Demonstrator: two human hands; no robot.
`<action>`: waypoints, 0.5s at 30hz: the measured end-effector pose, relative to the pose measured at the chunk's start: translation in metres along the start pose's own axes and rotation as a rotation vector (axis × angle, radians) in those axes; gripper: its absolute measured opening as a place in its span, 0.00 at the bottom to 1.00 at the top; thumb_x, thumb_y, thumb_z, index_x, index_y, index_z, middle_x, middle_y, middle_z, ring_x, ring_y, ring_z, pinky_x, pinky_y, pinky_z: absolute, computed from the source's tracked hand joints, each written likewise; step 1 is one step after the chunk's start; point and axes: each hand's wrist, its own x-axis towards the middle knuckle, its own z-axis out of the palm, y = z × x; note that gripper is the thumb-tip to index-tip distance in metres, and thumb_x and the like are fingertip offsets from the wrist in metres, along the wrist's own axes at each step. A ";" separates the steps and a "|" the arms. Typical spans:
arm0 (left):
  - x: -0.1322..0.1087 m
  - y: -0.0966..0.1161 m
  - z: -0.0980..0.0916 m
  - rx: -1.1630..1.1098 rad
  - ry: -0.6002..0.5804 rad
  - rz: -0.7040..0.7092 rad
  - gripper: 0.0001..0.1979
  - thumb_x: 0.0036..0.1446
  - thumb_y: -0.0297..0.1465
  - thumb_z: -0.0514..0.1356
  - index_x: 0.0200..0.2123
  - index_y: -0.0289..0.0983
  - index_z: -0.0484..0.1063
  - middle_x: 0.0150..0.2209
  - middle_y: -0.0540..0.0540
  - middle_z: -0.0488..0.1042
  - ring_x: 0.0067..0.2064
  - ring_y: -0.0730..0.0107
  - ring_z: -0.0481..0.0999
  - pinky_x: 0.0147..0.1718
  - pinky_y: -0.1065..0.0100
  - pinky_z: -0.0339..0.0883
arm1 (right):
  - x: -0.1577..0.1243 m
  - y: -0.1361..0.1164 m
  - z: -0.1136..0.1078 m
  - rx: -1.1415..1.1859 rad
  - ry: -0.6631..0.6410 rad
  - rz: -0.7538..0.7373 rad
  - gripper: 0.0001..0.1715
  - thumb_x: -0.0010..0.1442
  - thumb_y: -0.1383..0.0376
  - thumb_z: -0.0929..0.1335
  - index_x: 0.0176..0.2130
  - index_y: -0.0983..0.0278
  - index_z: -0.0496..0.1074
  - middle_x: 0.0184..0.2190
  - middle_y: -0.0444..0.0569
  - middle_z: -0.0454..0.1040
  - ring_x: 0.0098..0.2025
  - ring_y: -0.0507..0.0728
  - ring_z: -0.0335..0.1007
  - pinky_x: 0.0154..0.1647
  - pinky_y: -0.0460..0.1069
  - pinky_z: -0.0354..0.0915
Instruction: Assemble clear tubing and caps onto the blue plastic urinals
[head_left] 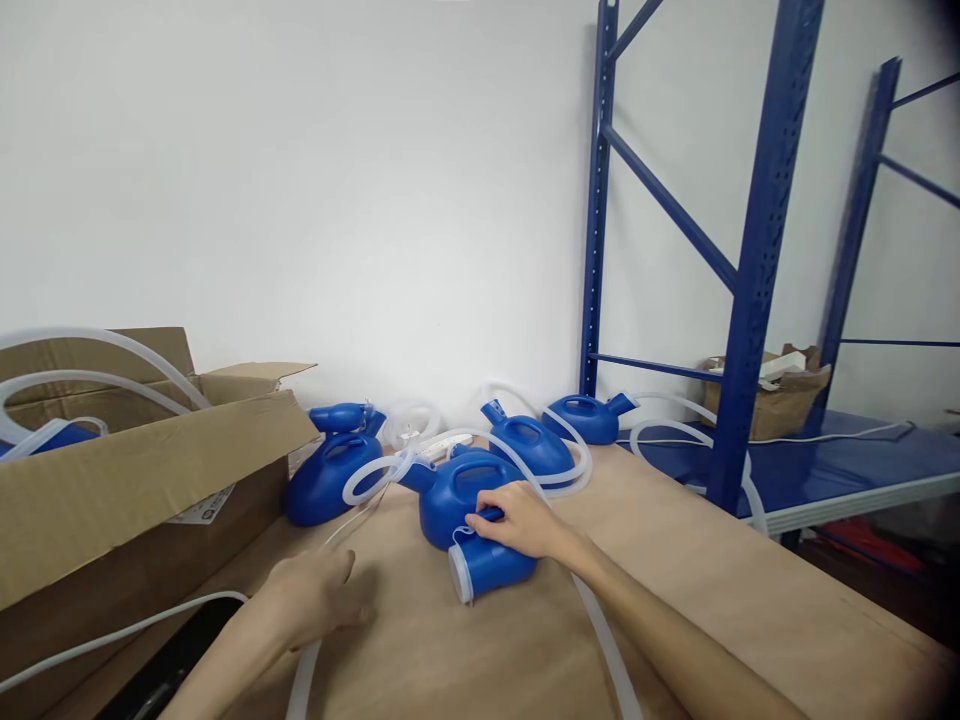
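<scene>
My right hand (521, 520) is closed around the handle of a blue urinal bottle (495, 568). That bottle lies on the brown table with its translucent white cap facing left. Just behind it stands another blue bottle (442, 510) with a loop handle and a pale hose (367, 490) at its neck. My left hand (319, 600) hovers over the table to the left, fingers apart, with nothing in it. Below it a length of clear tube (304, 680) runs toward the near edge.
More blue bottles with hoses stand behind: one at left (334, 485), one at middle (532, 450), one at right (589, 420). An open cardboard box (150, 470) holding hoses is at left, beside a black object (180, 660). A blue metal rack (757, 270) rises at right.
</scene>
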 end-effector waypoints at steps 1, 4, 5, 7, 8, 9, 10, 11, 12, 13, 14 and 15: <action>-0.003 0.002 -0.005 -0.015 -0.068 -0.016 0.16 0.44 0.44 0.63 0.32 0.39 0.75 0.32 0.43 0.77 0.26 0.55 0.77 0.24 0.63 0.66 | 0.000 0.000 0.001 -0.011 0.002 0.003 0.19 0.66 0.52 0.67 0.31 0.61 0.77 0.26 0.47 0.78 0.29 0.55 0.72 0.32 0.48 0.54; -0.014 0.006 -0.025 -0.089 -0.277 -0.042 0.35 0.42 0.45 0.65 0.55 0.39 0.71 0.44 0.40 0.75 0.21 0.65 0.74 0.16 0.67 0.60 | 0.000 0.003 0.002 0.008 0.009 0.031 0.20 0.67 0.52 0.66 0.32 0.61 0.77 0.28 0.47 0.80 0.31 0.55 0.73 0.33 0.48 0.55; -0.018 0.005 -0.030 -0.131 -0.329 -0.033 0.40 0.41 0.42 0.67 0.60 0.40 0.67 0.45 0.41 0.74 0.22 0.65 0.75 0.16 0.68 0.61 | 0.001 0.004 0.002 0.028 0.012 0.048 0.20 0.67 0.52 0.66 0.32 0.61 0.77 0.28 0.47 0.80 0.31 0.55 0.73 0.33 0.48 0.55; -0.022 0.000 -0.036 -0.267 -0.424 0.005 0.48 0.39 0.35 0.67 0.67 0.44 0.59 0.47 0.44 0.73 0.24 0.66 0.78 0.20 0.68 0.67 | 0.001 0.006 0.002 0.081 0.016 0.085 0.21 0.67 0.52 0.66 0.30 0.62 0.76 0.27 0.46 0.78 0.30 0.54 0.72 0.33 0.47 0.55; -0.022 -0.003 -0.037 -0.354 -0.442 0.032 0.49 0.40 0.33 0.67 0.68 0.47 0.57 0.47 0.46 0.73 0.26 0.66 0.79 0.25 0.67 0.71 | 0.001 0.007 0.002 0.112 0.023 0.101 0.22 0.67 0.52 0.66 0.29 0.62 0.75 0.26 0.45 0.78 0.30 0.54 0.71 0.32 0.47 0.55; -0.021 -0.006 -0.036 -0.449 -0.421 0.066 0.49 0.42 0.32 0.67 0.69 0.49 0.55 0.46 0.48 0.73 0.28 0.66 0.80 0.30 0.66 0.74 | 0.002 0.008 0.002 0.144 0.032 0.112 0.22 0.67 0.52 0.66 0.28 0.62 0.74 0.26 0.44 0.76 0.29 0.53 0.70 0.32 0.47 0.55; -0.018 -0.007 -0.034 -0.543 -0.359 0.106 0.48 0.45 0.33 0.67 0.69 0.50 0.54 0.44 0.50 0.73 0.31 0.66 0.81 0.34 0.65 0.75 | 0.002 0.008 0.001 0.179 0.043 0.120 0.23 0.67 0.52 0.65 0.27 0.62 0.74 0.25 0.44 0.75 0.29 0.53 0.68 0.32 0.47 0.55; -0.015 -0.006 -0.032 -0.630 -0.266 0.146 0.46 0.48 0.35 0.67 0.69 0.49 0.54 0.41 0.51 0.73 0.34 0.66 0.81 0.38 0.64 0.75 | 0.003 0.009 0.001 0.216 0.055 0.126 0.23 0.67 0.52 0.65 0.26 0.63 0.73 0.25 0.43 0.74 0.29 0.53 0.67 0.32 0.47 0.55; -0.010 -0.003 -0.030 -0.720 -0.161 0.181 0.44 0.51 0.37 0.68 0.69 0.48 0.54 0.39 0.52 0.73 0.37 0.65 0.81 0.40 0.64 0.75 | 0.003 0.009 0.001 0.256 0.068 0.130 0.24 0.67 0.52 0.65 0.26 0.63 0.72 0.24 0.43 0.73 0.29 0.52 0.67 0.32 0.47 0.55; -0.006 0.002 -0.028 -0.823 -0.061 0.208 0.42 0.52 0.39 0.68 0.68 0.46 0.56 0.37 0.52 0.74 0.38 0.64 0.81 0.41 0.64 0.75 | 0.004 0.010 0.001 0.299 0.080 0.134 0.25 0.67 0.52 0.65 0.25 0.63 0.72 0.24 0.43 0.72 0.29 0.53 0.66 0.32 0.47 0.56; -0.001 0.010 -0.028 -0.935 0.035 0.212 0.39 0.53 0.40 0.68 0.66 0.45 0.57 0.36 0.52 0.74 0.38 0.64 0.81 0.41 0.64 0.75 | 0.005 0.011 0.000 0.342 0.090 0.138 0.25 0.67 0.51 0.65 0.25 0.64 0.71 0.24 0.43 0.72 0.29 0.53 0.66 0.32 0.47 0.57; 0.005 0.019 -0.029 -1.057 0.136 0.191 0.36 0.54 0.41 0.68 0.64 0.44 0.59 0.37 0.51 0.75 0.37 0.64 0.81 0.40 0.64 0.76 | 0.005 0.012 0.000 0.381 0.098 0.142 0.26 0.67 0.51 0.65 0.25 0.64 0.70 0.24 0.42 0.71 0.29 0.53 0.65 0.32 0.47 0.57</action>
